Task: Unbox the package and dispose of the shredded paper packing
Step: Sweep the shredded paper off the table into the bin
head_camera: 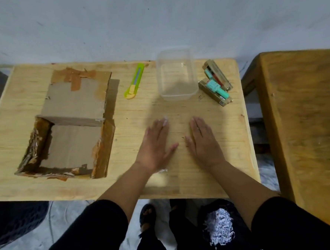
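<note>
An opened cardboard box [69,146] lies at the table's left, its flap folded back and its inside bare. My left hand [156,142] and my right hand [202,140] rest flat, palms down, on the wooden table [183,178], side by side right of the box, holding nothing. White shredded paper [219,227] sits in a black bag on the floor under the table's front edge. A small scrap of paper [163,170] lies by my left wrist.
A green and yellow box cutter [134,82] lies beyond the box. A clear plastic container [175,75] stands at the back. Gold boxes with teal items [215,82] lie at the back right. A second wooden table [303,126] stands to the right.
</note>
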### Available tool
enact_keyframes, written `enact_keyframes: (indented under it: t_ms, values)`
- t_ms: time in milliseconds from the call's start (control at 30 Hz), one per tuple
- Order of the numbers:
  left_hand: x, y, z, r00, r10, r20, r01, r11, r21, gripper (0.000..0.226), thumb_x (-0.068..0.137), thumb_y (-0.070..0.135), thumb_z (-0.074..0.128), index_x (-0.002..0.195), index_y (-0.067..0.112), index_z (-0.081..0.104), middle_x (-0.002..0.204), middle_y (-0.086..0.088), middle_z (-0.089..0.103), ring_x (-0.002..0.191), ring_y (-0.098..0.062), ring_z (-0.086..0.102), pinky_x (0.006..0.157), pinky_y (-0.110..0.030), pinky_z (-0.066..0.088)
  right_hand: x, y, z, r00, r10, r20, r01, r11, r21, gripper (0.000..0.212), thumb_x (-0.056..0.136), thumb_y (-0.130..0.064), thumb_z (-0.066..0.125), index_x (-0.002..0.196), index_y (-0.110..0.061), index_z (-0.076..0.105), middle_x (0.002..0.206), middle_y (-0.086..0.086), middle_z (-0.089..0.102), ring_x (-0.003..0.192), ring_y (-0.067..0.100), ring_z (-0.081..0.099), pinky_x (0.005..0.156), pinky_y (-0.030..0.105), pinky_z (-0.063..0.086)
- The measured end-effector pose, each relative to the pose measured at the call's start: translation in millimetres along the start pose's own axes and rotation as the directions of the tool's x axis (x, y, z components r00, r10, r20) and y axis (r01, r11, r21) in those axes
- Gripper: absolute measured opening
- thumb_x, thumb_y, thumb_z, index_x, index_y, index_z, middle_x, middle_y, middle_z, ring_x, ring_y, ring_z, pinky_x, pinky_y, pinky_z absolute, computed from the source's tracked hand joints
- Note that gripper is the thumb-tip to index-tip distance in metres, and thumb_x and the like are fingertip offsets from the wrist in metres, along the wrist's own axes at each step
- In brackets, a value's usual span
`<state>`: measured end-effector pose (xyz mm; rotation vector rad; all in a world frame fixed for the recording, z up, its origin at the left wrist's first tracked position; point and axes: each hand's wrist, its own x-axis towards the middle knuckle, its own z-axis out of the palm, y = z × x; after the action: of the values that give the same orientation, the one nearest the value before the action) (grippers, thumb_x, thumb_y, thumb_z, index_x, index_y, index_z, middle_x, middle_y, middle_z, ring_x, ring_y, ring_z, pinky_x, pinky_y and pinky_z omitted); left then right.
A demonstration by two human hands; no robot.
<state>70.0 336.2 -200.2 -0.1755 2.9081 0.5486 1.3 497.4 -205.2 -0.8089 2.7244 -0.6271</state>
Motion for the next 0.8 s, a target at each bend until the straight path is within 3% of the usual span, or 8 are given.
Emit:
enact_keyframes:
  t_ms: [133, 233, 300, 433, 533, 600, 700, 800]
  values:
    - [-26, 13, 12, 0.989, 0.133, 0.058, -0.126, 0.985, -0.115, 0.076, 0.085, 0.057, 0.009, 0.147, 0.013, 0.014, 0.157, -0.001, 0.009, 0.145, -0.016, 0.003, 0.118, -0.039, 0.008, -17, -12, 3, 1.000, -0.012, 0.012, 0.011, 1.000, 0.022, 0.061, 0.097, -0.041, 0.017, 0.135, 0.002, 0.037, 0.141, 0.022, 0.043, 0.135, 0.031, 0.034, 0.109, 0.044, 0.021]
    - [-44, 3, 5, 0.978, 0.205, 0.047, -0.182, 0.936, -0.301, 0.072, 0.090, 0.060, 0.018, 0.144, 0.014, 0.023, 0.153, -0.004, 0.027, 0.141, -0.017, 0.022, 0.116, -0.039, 0.020, -29, -21, 9, 1.000, -0.010, 0.002, 0.010, 0.999, 0.048, 0.061, 0.098, -0.040, 0.013, 0.132, 0.003, 0.041, 0.136, 0.024, 0.048, 0.132, 0.032, 0.038, 0.106, 0.046, 0.028]
    - [-57, -6, -6, 0.975, 0.222, 0.029, -0.197, 0.912, -0.360, 0.071, 0.090, 0.059, 0.021, 0.143, 0.011, 0.026, 0.149, -0.006, 0.033, 0.136, -0.017, 0.031, 0.114, -0.028, 0.022, -38, -31, 13, 1.000, -0.011, -0.007, 0.011, 0.998, 0.068, 0.059, 0.099, -0.038, 0.015, 0.131, 0.003, 0.042, 0.135, 0.024, 0.050, 0.130, 0.027, 0.034, 0.107, 0.041, 0.033]
    - [-79, -35, -17, 0.985, 0.171, -0.012, -0.166, 0.930, -0.327, 0.070, 0.089, 0.056, 0.017, 0.143, 0.012, 0.027, 0.150, -0.007, 0.032, 0.134, -0.009, 0.025, 0.110, -0.013, 0.014, -53, -55, 20, 0.999, -0.038, -0.012, 0.039, 0.987, 0.157, 0.058, 0.099, -0.037, 0.020, 0.128, 0.006, 0.045, 0.131, 0.027, 0.051, 0.126, 0.023, 0.034, 0.107, 0.031, 0.028]
    - [-84, -59, -10, 0.984, 0.160, -0.084, -0.174, 0.961, -0.213, 0.065, 0.094, 0.052, 0.016, 0.139, 0.009, 0.035, 0.145, -0.013, 0.039, 0.134, -0.018, 0.030, 0.112, -0.028, 0.024, -63, -71, 16, 0.999, -0.009, -0.030, 0.015, 0.983, 0.181, 0.059, 0.098, -0.041, 0.026, 0.130, 0.006, 0.043, 0.135, 0.026, 0.048, 0.129, 0.023, 0.035, 0.108, 0.023, 0.028]
    - [-85, -68, -3, 0.989, 0.112, -0.099, -0.126, 0.980, -0.151, 0.061, 0.094, 0.046, 0.020, 0.139, 0.008, 0.036, 0.147, -0.013, 0.037, 0.138, -0.023, 0.028, 0.114, -0.040, 0.025, -68, -75, 12, 0.994, 0.039, -0.101, -0.027, 0.993, 0.119, 0.057, 0.094, -0.038, 0.039, 0.136, 0.001, 0.036, 0.143, 0.020, 0.041, 0.134, 0.025, 0.035, 0.110, 0.029, 0.032]
    - [-85, -71, 7, 0.991, 0.071, -0.112, -0.081, 0.993, -0.085, 0.060, 0.091, 0.040, 0.016, 0.142, 0.012, 0.032, 0.152, -0.008, 0.030, 0.142, -0.021, 0.020, 0.114, -0.038, 0.013, -85, -67, 6, 0.974, 0.203, -0.104, -0.184, 0.968, 0.172, 0.067, 0.091, -0.043, 0.048, 0.145, -0.015, 0.019, 0.155, 0.005, 0.019, 0.143, 0.018, 0.018, 0.113, 0.025, 0.017]
    - [-85, -73, 12, 0.990, 0.068, -0.121, -0.076, 0.995, -0.059, 0.059, 0.092, 0.038, 0.015, 0.143, 0.014, 0.030, 0.153, -0.005, 0.028, 0.143, -0.019, 0.018, 0.114, -0.036, 0.011, -102, -56, 10, 0.957, 0.261, -0.124, -0.246, 0.961, 0.127, 0.079, 0.087, -0.052, 0.050, 0.146, -0.017, 0.012, 0.156, 0.004, 0.015, 0.144, 0.015, 0.010, 0.114, 0.027, 0.013]
